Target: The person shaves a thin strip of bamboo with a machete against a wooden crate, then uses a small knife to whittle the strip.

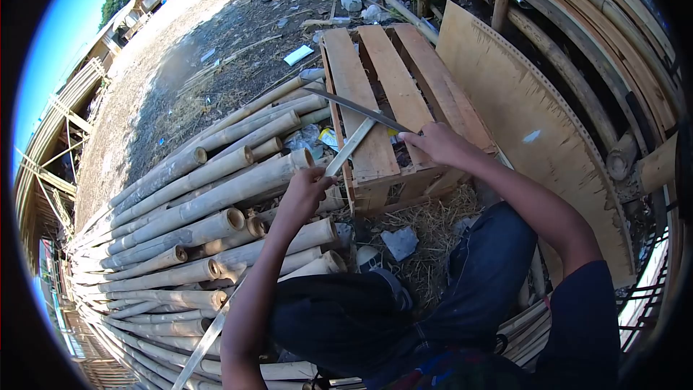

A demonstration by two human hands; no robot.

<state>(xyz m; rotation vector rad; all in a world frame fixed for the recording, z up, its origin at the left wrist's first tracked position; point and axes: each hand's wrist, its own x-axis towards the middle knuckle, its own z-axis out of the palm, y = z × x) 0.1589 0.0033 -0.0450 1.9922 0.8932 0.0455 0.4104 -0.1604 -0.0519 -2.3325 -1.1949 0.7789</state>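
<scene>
My right hand (437,144) is closed around the handle end of a long machete (354,107). Its dark blade points away to the left, over the wooden slat crate (351,68). In my left hand (307,191) is a pale split bamboo strip (350,146), gripped with curled fingers. The strip's far end meets the blade in this view, above the crate's near left corner. Its long tail runs back past my left forearm to the lower left. My left hand is beside the cut ends of a bamboo pole pile.
Stacked bamboo poles (245,180) fill the left side. A curved plywood sheet (527,112) leans right of the crate, with timber and poles (570,65) behind it. A grey stone piece (400,243) and straw lie by my feet. Litter dots the dirt ground (180,65).
</scene>
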